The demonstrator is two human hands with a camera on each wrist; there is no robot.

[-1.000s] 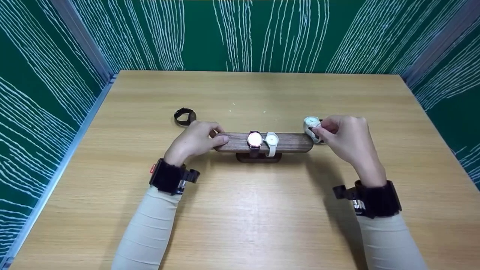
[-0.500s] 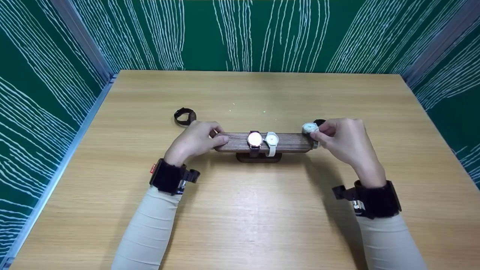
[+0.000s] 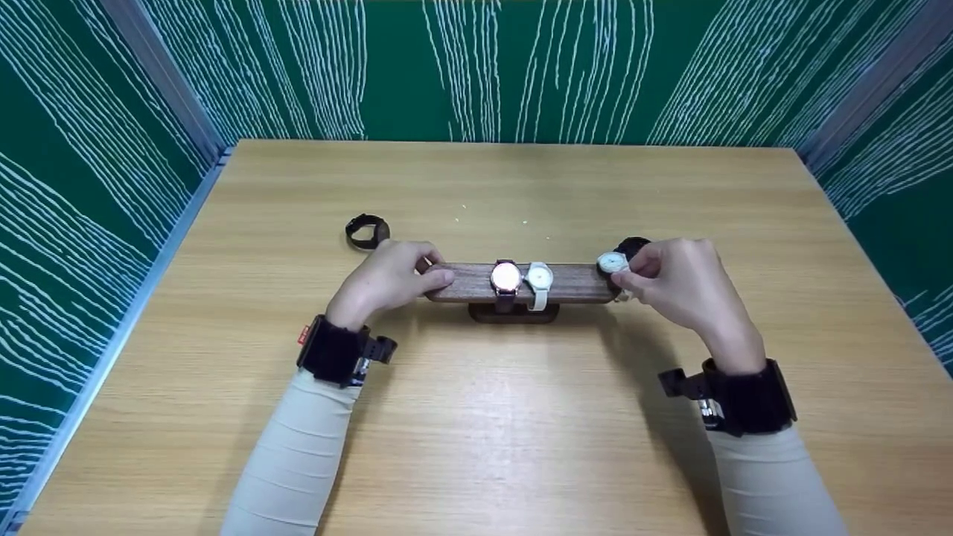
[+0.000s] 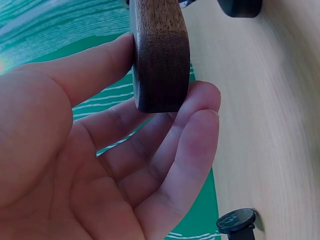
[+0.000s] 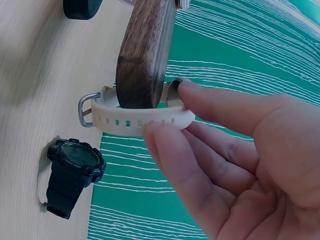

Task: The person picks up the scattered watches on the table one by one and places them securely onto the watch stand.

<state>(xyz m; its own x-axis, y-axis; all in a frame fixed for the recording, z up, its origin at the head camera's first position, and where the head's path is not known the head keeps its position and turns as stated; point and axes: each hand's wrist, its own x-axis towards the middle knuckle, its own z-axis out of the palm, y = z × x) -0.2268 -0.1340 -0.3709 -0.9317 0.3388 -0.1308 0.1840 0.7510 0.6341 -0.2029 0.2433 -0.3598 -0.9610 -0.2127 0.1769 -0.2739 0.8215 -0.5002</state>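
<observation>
A dark wooden watch stand (image 3: 469, 292) has a horizontal bar on a small base. My left hand (image 3: 387, 279) holds the bar's left end, thumb on the near side and fingers behind, as the left wrist view shows. At the other end my right hand (image 3: 681, 279) pinches a white watch (image 3: 613, 262) by thumb and fingers. In the right wrist view its buckled white strap (image 5: 145, 120) loops around the tip of the bar. Near the bar's middle sit a dark-strapped watch (image 3: 506, 277) and another white watch (image 3: 540, 278), side by side.
A black watch (image 3: 366, 231) lies on the table (image 3: 506, 417) behind my left hand. Behind the right end of the bar is a black sport watch (image 5: 75, 162), partly hidden in the head view. Green walls (image 3: 402, 67) with white lines border the table.
My right hand has brought the white watch left and slightly toward me, from beside the bar's right end onto its tip. The left hand and stand have stayed still.
</observation>
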